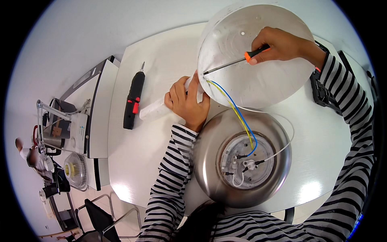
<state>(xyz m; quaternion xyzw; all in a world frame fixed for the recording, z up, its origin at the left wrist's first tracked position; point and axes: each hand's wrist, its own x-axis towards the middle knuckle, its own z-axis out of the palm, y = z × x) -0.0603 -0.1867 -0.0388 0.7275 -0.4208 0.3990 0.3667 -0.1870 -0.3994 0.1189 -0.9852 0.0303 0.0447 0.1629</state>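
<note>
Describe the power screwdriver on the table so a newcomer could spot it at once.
On the white table, look left of the left hand. The power screwdriver lies there, long and black, its bit pointing away from the person. Red buttons set it apart from the black-and-orange hand screwdriver in the right hand.

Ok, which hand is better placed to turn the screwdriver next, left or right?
Probably the right hand: it grips the screwdriver by its handle, the tip near the edge of the white bowl-shaped part. The left hand is at that part's rim, away from the handle.
</note>
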